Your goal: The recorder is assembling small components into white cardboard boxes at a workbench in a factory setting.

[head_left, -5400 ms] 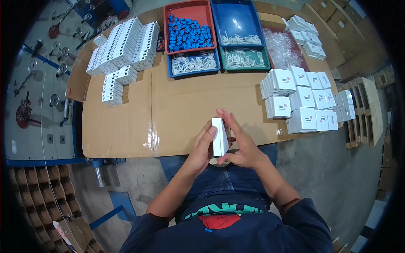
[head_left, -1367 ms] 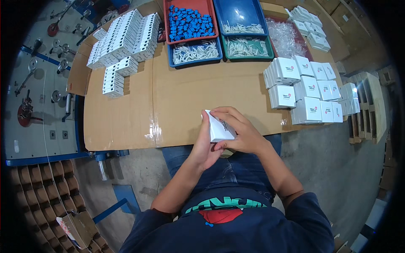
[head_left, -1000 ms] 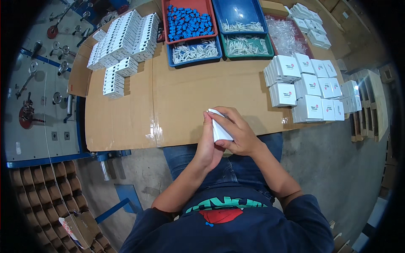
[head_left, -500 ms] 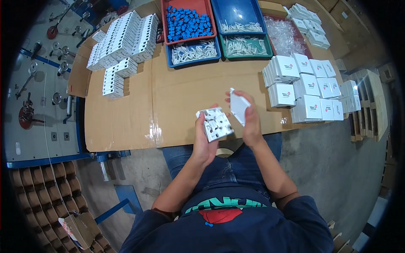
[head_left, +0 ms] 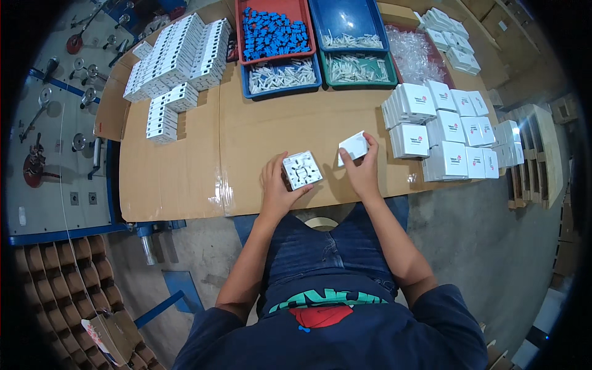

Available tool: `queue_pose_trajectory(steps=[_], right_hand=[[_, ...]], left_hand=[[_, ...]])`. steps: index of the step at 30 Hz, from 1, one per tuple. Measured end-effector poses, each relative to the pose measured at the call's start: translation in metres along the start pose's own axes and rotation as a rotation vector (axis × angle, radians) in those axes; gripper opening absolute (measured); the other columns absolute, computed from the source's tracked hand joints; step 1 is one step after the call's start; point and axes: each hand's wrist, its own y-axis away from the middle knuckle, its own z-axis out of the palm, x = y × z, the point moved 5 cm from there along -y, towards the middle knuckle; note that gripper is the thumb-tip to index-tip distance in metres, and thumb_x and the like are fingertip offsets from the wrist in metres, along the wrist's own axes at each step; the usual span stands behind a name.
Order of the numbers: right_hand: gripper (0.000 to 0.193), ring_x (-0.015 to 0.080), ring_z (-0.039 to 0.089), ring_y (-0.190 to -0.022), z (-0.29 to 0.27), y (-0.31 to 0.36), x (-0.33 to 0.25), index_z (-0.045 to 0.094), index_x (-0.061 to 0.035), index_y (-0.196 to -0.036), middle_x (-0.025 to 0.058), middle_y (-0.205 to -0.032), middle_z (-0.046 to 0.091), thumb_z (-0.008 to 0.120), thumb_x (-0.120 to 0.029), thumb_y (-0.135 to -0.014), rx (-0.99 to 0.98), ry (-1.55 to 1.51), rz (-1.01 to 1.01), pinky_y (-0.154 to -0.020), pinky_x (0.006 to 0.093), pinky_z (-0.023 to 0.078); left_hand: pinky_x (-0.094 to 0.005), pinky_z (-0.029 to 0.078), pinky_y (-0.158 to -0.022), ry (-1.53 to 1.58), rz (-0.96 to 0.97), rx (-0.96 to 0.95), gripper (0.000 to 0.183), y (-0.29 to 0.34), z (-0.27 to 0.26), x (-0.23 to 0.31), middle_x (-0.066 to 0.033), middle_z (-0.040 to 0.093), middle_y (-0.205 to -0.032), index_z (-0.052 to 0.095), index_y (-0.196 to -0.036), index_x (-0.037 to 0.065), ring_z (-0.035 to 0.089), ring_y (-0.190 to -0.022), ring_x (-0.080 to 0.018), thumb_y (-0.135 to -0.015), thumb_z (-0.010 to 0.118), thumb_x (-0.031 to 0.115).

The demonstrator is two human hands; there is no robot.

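My left hand [head_left: 279, 188] is closed around the sides of a square white plastic box base [head_left: 303, 170], whose moulded inside faces up at the cardboard's front middle. Thumb and fingers grip opposite edges of it. To the right, my right hand [head_left: 364, 168] pinches a flat white cover [head_left: 353, 147] between thumb and fingers, its plain face showing. The cover is tilted and held apart from the base. Whether the base rests on the cardboard or is held just above it, I cannot tell.
Stacked white covers [head_left: 449, 126] with printed fronts stand at right; rows of white bases [head_left: 169, 55] stand at back left. Behind are a red tray [head_left: 239, 31] of blue parts, a blue tray [head_left: 341, 17] and a green tray [head_left: 361, 85] with white pins, and clear plastic pieces [head_left: 412, 55].
My left hand has lowered the base toward the cardboard and now grips it from the side. My right hand has turned the cover flatter and moved slightly away from the base.
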Motion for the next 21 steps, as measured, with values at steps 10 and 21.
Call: queue_pose_trajectory(steps=[10,21], right_hand=[[0.046,0.0414,0.049,-0.136,-0.031,0.041,-0.048,0.061,-0.0051,-0.134,0.0206,-0.146,0.049,0.066,-0.008,-0.088,-0.37,0.54,0.065,-0.112,0.0479,0.043],[0.047,0.0367,0.051,-0.128,-0.011,0.014,-0.027,0.072,-0.0126,-0.125,0.017,-0.14,0.056,0.082,-0.026,-0.081,-0.46,0.787,-0.462,-0.106,0.046,0.043]], left_hand=[[-0.0477,0.027,-0.115,-0.391,0.042,0.028,0.096,0.002,-0.01,-0.007,-0.0177,0.049,-0.146,0.043,-0.15,0.003,0.043,-0.137,-0.0343,-0.071,0.089,0.032],[-0.0507,0.023,-0.118,-0.421,0.093,0.045,0.091,-0.011,-0.012,-0.018,-0.0181,0.047,-0.153,0.042,-0.151,0.004,0.043,-0.141,-0.0329,-0.075,0.084,0.029]])
